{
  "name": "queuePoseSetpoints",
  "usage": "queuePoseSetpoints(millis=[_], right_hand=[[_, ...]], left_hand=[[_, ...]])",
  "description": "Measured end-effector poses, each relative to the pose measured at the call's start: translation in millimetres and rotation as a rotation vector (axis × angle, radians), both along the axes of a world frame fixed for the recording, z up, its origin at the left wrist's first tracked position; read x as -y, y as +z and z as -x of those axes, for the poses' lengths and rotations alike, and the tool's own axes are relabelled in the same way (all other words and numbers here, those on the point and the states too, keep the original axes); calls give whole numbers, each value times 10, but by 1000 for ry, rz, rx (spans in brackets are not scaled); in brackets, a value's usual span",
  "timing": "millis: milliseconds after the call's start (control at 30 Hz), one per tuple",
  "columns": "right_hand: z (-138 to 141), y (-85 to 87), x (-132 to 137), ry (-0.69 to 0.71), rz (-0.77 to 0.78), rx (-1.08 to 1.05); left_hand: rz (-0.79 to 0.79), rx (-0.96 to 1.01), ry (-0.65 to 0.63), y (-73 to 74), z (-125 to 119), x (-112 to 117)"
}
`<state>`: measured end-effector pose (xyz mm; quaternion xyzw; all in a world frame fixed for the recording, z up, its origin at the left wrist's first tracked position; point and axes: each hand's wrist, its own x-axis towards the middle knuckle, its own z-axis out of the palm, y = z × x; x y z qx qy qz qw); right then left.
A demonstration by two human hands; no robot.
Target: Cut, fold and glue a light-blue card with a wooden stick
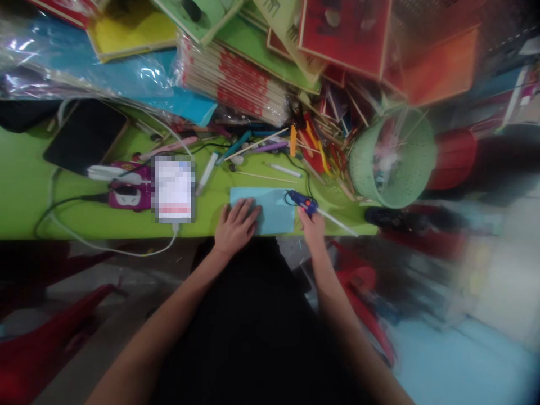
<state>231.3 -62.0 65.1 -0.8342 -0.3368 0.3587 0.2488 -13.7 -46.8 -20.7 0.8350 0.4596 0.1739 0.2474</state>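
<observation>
My left hand (237, 225) lies flat on the left part of a light blue sheet (274, 211), its fingers spread. The sheet rests near the front edge of the green table. In my right hand (313, 226) is a blue hot glue gun (301, 201), gripped just off the sheet's right edge. Its tip points left over the sheet's upper right corner. A whitish glue stick (337, 220) sticks out of its back, down to the right. Behind the sheet lie a white marker (286, 170) and a thin wooden stick (265, 177).
A light green basket (392, 157) stands at the right. On the left are a purple power strip (130, 188) with cables, a phone (174, 188) with a blurred screen, and a dark tablet-like slab (85, 135). Colourful boards (343, 36) and wrapped sticks (236, 76) pile up behind.
</observation>
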Motion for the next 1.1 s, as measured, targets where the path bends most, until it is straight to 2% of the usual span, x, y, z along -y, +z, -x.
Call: queuePoseSetpoints(millis=[233, 700, 1100], right_hand=[[11, -23, 13, 45, -29, -4], [2, -35, 10, 14, -23, 10], [-67, -20, 40, -15, -12, 15]], left_hand=[[-18, -11, 0, -6, -3, 4], [-78, -43, -4, -23, -3, 4], [-33, 3, 8, -10, -3, 3]])
